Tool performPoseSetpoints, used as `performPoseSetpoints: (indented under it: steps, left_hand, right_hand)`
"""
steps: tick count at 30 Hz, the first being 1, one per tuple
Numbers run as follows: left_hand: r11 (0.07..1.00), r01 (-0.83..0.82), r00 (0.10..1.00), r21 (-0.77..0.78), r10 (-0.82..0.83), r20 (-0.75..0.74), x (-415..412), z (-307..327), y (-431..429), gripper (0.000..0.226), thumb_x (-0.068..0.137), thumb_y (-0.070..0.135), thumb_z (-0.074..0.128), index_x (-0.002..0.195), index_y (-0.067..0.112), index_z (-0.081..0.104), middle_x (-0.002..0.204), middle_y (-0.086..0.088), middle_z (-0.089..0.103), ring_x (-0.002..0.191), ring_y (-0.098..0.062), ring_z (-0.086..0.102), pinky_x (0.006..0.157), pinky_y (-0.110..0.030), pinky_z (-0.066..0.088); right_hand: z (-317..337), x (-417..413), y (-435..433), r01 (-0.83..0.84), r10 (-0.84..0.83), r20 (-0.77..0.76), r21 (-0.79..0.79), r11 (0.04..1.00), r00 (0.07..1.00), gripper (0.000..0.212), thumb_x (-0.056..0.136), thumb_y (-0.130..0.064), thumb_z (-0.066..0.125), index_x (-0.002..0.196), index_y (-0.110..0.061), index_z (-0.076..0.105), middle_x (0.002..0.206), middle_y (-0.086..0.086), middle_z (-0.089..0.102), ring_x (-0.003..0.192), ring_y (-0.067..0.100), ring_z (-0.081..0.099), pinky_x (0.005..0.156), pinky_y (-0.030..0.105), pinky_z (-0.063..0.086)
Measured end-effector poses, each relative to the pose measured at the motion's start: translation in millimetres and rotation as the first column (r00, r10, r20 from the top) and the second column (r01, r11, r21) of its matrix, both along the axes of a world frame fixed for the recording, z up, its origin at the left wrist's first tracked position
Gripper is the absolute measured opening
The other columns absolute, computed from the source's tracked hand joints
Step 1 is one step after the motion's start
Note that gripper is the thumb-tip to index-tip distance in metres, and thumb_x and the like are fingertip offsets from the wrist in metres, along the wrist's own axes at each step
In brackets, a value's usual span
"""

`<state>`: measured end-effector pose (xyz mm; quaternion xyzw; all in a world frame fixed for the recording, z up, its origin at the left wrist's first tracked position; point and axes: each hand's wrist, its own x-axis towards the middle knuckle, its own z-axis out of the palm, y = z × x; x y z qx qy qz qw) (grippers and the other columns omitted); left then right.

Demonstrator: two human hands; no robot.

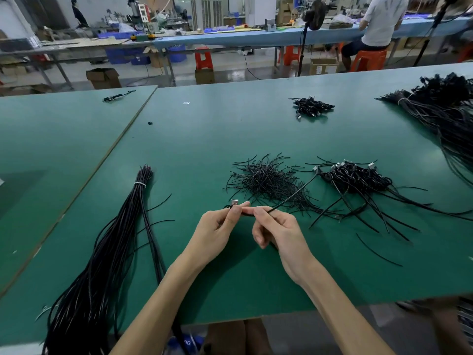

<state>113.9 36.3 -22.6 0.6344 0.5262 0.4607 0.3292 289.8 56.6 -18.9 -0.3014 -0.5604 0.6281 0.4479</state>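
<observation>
- Left grip [220, 226], lower centre of frame: thumb and fingers pinch the cable [294, 196] right behind its plug [234, 201]; metal end points up, uncovered.
- Right grip [279, 229]: thumb and forefinger pinch the same cable just beside the left fingertips; other fingers curled.
- Cable is held just above the worktop [204, 139] and runs up-right across the edge of the ties pile [266, 180] toward the coils [358, 178].
- Ties pile lies just beyond both grips; loose strands trail from the coils near the right grip.
- Long bundle [115, 239], lower left, near the left forearm.
- Small heap [311, 106] and big bundle [445, 108], upper right, well apart.
</observation>
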Motion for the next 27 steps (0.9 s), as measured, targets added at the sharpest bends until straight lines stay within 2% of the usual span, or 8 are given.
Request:
performPoseSetpoints:
  steps: [1,2,4,9,14,20,24,27]
  left_hand:
    - [1.0,0.007,1.0,-0.012,-0.007,0.01,-0.3,0.5,0.2,0.041,0.106,0.048,0.041,0.108,0.029,0.077,0.127,0.009,0.071,0.115,-0.012,0.035,0.083,-0.033,0.05]
    - [1.0,0.024,1.0,-0.014,-0.024,0.021,-0.5,0.6,0.5,0.041,0.106,0.045,0.041,0.107,0.027,0.077,0.131,0.009,0.069,0.125,-0.006,0.06,0.095,-0.027,0.05]
    - [0.998,0.06,0.998,0.007,-0.06,0.019,-0.3,1.4,0.5,0.044,0.107,0.038,0.04,0.113,0.017,0.078,0.137,0.013,0.064,0.138,-0.004,0.051,0.112,-0.018,0.038]
    - [0.997,0.076,0.996,-0.022,-0.077,-0.048,0.0,-1.9,2.4,0.058,0.108,0.038,0.034,0.107,-0.005,0.072,0.146,0.019,0.056,0.143,0.0,0.042,0.112,-0.012,0.031]
    - [0.992,0.118,0.99,-0.044,-0.121,-0.067,1.9,-3.0,4.2,0.054,0.109,0.041,0.028,0.138,0.013,0.063,0.153,0.022,0.047,0.144,0.004,0.037,0.117,-0.014,0.028]
    - [0.991,0.132,0.989,-0.012,-0.132,-0.062,1.6,-5.0,5.0,0.051,0.109,0.038,0.031,0.144,0.011,0.056,0.16,0.018,0.038,0.146,0.001,0.036,0.121,-0.019,0.026]
    - [0.989,0.14,0.99,-0.051,-0.138,0.031,-2.8,-2.3,6.1,0.053,0.11,0.04,0.031,0.146,0.01,0.055,0.156,0.017,0.046,0.145,-0.004,0.041,0.123,-0.03,0.028]
    - [0.974,0.202,0.975,-0.103,-0.191,0.11,-6.4,0.4,4.8,0.05,0.11,0.041,0.034,0.143,0.012,0.058,0.152,0.013,0.052,0.143,-0.008,0.045,0.122,-0.036,0.033]
  right_hand:
    - [-0.1,0.0,0.1,-0.001,0.001,0.0,0.0,1.0,1.0,0.029,0.107,-0.03,0.052,0.113,-0.02,0.078,0.061,0.002,0.054,0.059,0.015,0.048,0.057,0.023,0.043]
    - [0.0,-0.2,0.1,-0.004,0.004,0.002,-0.001,1.0,1.0,0.029,0.107,-0.03,0.052,0.113,-0.019,0.078,0.061,0.003,0.054,0.059,0.015,0.048,0.057,0.022,0.043]
    - [0.7,-0.5,-0.5,-0.012,0.012,-0.002,-0.005,1.0,1.0,0.03,0.106,-0.032,0.053,0.111,-0.019,0.079,0.061,0.005,0.055,0.058,0.016,0.047,0.057,0.022,0.043]
    - [2.7,0.0,-1.5,-0.014,0.014,-0.016,-0.02,1.0,1.0,0.03,0.106,-0.031,0.053,0.111,-0.017,0.079,0.06,0.006,0.054,0.058,0.017,0.047,0.057,0.023,0.043]
    - [4.0,0.9,-1.9,-0.014,0.013,-0.025,-0.023,1.0,1.0,0.029,0.107,-0.027,0.052,0.11,-0.018,0.079,0.06,0.003,0.054,0.057,0.015,0.048,0.057,0.024,0.044]
    - [3.6,-1.3,-1.0,-0.019,0.019,0.033,-0.02,1.0,0.999,0.025,0.106,-0.027,0.055,0.107,-0.019,0.079,0.058,0.002,0.055,0.057,0.015,0.048,0.056,0.021,0.043]
    - [3.4,-4.0,-2.6,-0.015,0.016,0.057,-0.006,1.0,0.998,0.023,0.105,-0.02,0.057,0.109,-0.022,0.08,0.058,0.0,0.055,0.056,0.011,0.048,0.056,0.019,0.043]
    - [4.4,-7.2,-5.1,-0.007,0.006,0.095,0.014,1.0,0.995,0.023,0.105,-0.021,0.057,0.097,-0.024,0.078,0.059,0.001,0.057,0.057,0.012,0.051,0.059,0.021,0.045]
